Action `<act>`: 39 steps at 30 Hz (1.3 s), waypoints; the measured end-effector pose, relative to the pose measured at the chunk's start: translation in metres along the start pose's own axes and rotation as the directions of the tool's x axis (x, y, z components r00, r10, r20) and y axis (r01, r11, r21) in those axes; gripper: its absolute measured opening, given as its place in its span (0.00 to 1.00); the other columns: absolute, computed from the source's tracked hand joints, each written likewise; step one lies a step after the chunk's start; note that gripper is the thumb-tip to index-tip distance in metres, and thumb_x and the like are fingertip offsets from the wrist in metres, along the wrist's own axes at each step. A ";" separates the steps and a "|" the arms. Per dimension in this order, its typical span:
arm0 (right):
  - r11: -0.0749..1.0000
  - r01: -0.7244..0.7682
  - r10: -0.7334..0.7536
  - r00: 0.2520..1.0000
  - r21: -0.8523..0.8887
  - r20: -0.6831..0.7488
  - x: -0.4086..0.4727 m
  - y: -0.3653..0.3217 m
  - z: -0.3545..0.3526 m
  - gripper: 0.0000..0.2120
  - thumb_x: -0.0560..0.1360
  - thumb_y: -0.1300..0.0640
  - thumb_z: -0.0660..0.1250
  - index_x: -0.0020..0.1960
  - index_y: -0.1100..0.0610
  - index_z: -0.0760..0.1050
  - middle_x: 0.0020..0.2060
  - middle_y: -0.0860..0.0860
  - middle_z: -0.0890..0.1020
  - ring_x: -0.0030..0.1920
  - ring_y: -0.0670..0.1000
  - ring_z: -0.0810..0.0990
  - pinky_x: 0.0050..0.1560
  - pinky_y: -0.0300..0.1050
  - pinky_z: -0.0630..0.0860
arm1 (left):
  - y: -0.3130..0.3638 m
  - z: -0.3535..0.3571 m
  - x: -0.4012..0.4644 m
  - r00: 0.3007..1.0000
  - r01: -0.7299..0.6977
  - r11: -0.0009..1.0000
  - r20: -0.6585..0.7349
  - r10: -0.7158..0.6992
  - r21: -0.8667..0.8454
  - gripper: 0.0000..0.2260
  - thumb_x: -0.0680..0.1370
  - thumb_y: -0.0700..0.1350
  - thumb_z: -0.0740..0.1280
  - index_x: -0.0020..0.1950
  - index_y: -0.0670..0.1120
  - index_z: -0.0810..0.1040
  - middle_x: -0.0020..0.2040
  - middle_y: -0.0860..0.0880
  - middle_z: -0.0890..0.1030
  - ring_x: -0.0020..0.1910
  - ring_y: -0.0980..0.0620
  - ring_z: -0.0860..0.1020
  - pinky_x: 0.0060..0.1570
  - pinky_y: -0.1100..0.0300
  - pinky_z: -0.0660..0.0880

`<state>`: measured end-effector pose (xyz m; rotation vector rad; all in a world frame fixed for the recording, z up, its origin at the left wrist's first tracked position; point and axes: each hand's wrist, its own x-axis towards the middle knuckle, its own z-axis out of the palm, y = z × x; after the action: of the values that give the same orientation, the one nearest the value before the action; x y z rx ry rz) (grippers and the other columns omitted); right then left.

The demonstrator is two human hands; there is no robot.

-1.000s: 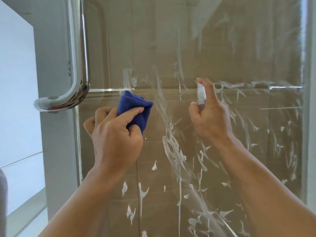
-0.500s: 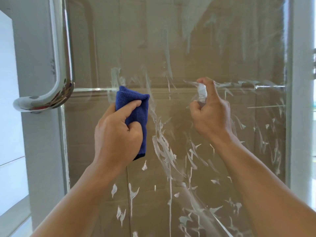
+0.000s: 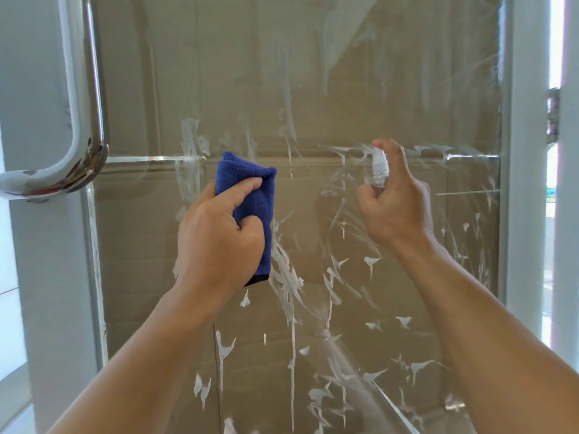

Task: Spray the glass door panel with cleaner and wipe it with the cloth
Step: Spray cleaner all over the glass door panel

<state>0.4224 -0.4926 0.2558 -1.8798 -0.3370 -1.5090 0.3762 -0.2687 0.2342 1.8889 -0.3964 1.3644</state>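
The glass door panel (image 3: 313, 89) fills the view, streaked with white smears and drips over its middle and lower part; brown cardboard shows behind it. My left hand (image 3: 216, 242) grips a folded blue cloth (image 3: 250, 186) held up at the glass, left of centre. My right hand (image 3: 394, 202) holds a small clear spray bottle (image 3: 379, 169) with a white top, its index finger resting on the nozzle, which points at the glass.
A curved chrome door handle (image 3: 84, 136) runs down the left side of the panel on a grey frame (image 3: 37, 89). A white frame post (image 3: 526, 151) borders the panel on the right, with bright daylight beyond it.
The view has shifted right, so the handle sits farther left. My left hand with the cloth has moved right toward the panel's centre. The right hand stays on the bottle.
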 end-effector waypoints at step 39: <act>0.290 -0.765 0.638 0.602 0.575 0.480 0.006 0.018 -0.044 0.33 0.67 0.23 0.63 0.25 0.53 0.74 0.26 0.49 0.74 0.26 0.50 0.71 0.31 0.41 0.73 | 0.017 0.004 -0.010 1.000 -0.015 1.000 0.013 0.016 -0.013 0.26 0.72 0.35 0.63 0.64 0.59 0.79 0.48 0.59 0.76 0.34 0.55 0.75 0.40 0.62 0.72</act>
<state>0.4020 -0.5358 0.2590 -1.1578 -0.1018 -0.4335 0.3644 -0.2847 0.2314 1.8891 -0.4262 1.3570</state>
